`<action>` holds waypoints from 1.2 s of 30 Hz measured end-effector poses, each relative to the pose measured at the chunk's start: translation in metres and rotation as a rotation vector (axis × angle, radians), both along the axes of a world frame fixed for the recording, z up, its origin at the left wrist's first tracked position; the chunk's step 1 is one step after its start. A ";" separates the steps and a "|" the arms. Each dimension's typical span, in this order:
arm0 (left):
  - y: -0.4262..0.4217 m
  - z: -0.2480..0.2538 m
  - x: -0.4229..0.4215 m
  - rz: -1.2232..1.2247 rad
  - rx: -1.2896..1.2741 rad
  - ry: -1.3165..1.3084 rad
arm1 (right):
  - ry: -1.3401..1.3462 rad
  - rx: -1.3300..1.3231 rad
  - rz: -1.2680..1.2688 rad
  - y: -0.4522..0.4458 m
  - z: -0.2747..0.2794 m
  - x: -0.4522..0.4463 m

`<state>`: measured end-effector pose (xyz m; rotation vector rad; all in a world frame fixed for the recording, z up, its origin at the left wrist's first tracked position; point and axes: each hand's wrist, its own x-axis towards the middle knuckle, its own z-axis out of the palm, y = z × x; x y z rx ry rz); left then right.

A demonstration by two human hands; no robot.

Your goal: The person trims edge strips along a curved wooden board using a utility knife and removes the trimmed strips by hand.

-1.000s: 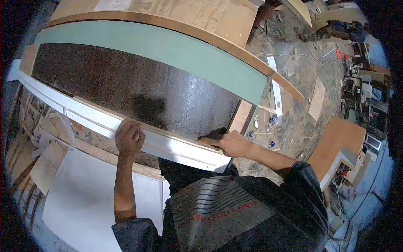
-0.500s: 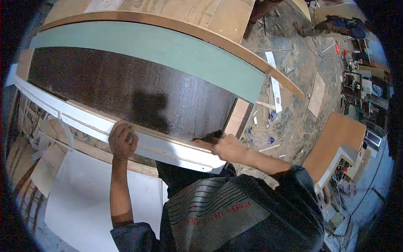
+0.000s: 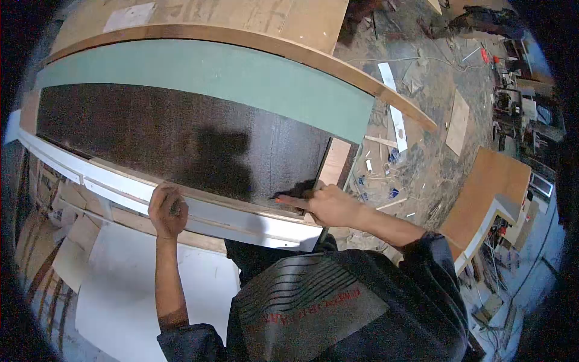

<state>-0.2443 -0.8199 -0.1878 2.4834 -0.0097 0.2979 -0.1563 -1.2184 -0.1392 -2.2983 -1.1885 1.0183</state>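
Observation:
My left hand (image 3: pixel 167 211) is at the white-faced front rail (image 3: pixel 241 222), its fingers curled closed. A small dark spot shows between the fingers, but I cannot make out what it is. My right hand (image 3: pixel 335 206) lies near the rail's right end with the index finger stretched out to the left. That fingertip is at the near edge of a dark brown wood-grain panel (image 3: pixel 139 133), just behind the rail; the other fingers are partly hidden. Beyond the panel runs a pale green strip (image 3: pixel 211 69).
A curved wooden edge (image 3: pixel 241 39) borders the far side. White sheet (image 3: pixel 139 283) stands low on the left. To the right, an orange-brown cabinet piece (image 3: pixel 488 190) and a white strip (image 3: pixel 393 111) lie among offcuts on the littered floor. Another person (image 3: pixel 485 21) is far off.
My right hand has shifted slightly up and left, its index finger now over the dark panel's edge. My left hand has moved slightly left and down, still curled. The view has shifted a little.

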 end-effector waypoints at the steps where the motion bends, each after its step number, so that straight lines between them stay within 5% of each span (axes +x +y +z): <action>1: -0.001 0.003 0.002 -0.023 0.022 -0.001 | -0.005 0.026 -0.029 0.006 -0.001 0.000; 3: 0.000 -0.002 0.001 -0.043 0.044 -0.001 | 0.074 -0.063 0.138 0.016 -0.015 -0.003; 8: 0.002 -0.007 -0.005 0.071 -0.083 0.115 | -0.016 0.039 0.025 0.002 -0.008 -0.033; 12: 0.003 -0.004 -0.005 -0.010 0.025 0.028 | -0.026 0.002 0.068 0.003 -0.011 -0.032; 15: 0.009 -0.015 -0.012 0.083 -0.136 0.162 | 0.000 -0.100 0.182 0.001 -0.015 -0.026; 23: 0.001 0.003 -0.004 0.078 -0.080 0.280 | 0.177 0.057 -0.312 -0.007 -0.010 -0.017; 27: 0.003 0.015 0.008 -0.066 0.006 0.426 | 0.119 0.114 -0.298 -0.008 -0.024 -0.039; 28: -0.002 0.031 0.020 -0.174 0.242 0.335 | 0.214 0.000 -0.343 -0.006 -0.025 -0.036; 36: 0.008 0.018 0.056 -0.241 0.130 0.442 | 0.303 0.088 -0.466 -0.006 -0.037 -0.032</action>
